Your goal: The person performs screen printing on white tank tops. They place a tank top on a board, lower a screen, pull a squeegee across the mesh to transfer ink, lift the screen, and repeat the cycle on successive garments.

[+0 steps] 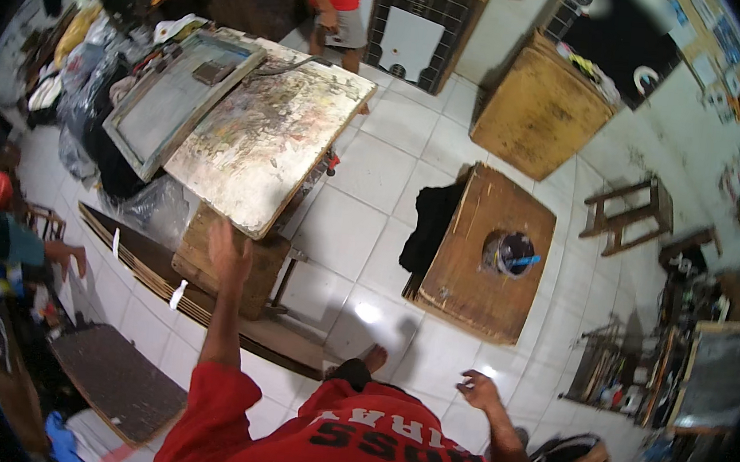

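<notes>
Left hand [230,258] at the near corner of a whitish, paint-blotched rectangular board [263,140]
Ahead-left, it looks scuffed and dark-smeared; left grip can't be told, right hand [480,390] loosely curled, released.

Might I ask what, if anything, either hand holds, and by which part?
The right hand holds nothing visible. The left hand is by the near corner of the stained tabletop; whether it grips anything there cannot be told.
</notes>
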`<state>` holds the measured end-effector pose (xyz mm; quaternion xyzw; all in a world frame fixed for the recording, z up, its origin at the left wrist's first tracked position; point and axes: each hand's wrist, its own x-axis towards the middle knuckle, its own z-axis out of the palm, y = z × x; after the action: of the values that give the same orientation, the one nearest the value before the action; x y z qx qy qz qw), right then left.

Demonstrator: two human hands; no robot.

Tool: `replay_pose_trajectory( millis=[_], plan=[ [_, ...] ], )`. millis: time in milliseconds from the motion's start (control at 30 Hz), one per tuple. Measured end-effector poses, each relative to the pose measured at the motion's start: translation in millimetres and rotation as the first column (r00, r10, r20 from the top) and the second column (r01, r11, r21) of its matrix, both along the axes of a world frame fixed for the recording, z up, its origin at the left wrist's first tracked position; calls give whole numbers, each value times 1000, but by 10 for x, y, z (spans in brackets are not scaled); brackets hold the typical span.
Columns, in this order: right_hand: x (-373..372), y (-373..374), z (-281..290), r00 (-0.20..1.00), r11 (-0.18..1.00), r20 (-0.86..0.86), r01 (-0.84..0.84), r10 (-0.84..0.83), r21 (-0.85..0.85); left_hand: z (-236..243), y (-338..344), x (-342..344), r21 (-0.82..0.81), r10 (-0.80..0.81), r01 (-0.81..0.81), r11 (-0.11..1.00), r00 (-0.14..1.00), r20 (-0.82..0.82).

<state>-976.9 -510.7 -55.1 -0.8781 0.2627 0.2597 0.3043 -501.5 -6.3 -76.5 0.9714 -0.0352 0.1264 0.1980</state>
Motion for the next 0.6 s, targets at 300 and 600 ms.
replay_pose_trajectory(
  millis=[300, 600],
  plan=[
    [3068, 299, 564, 790, 799, 345, -581, 507, 158, -306, -463, 113, -126, 119, -145, 981, 974, -194],
    [4840, 154, 571, 595, 520, 126, -772, 794, 367, 3, -692, 161, -56, 261, -280, 958, 938, -230]
  ],
)
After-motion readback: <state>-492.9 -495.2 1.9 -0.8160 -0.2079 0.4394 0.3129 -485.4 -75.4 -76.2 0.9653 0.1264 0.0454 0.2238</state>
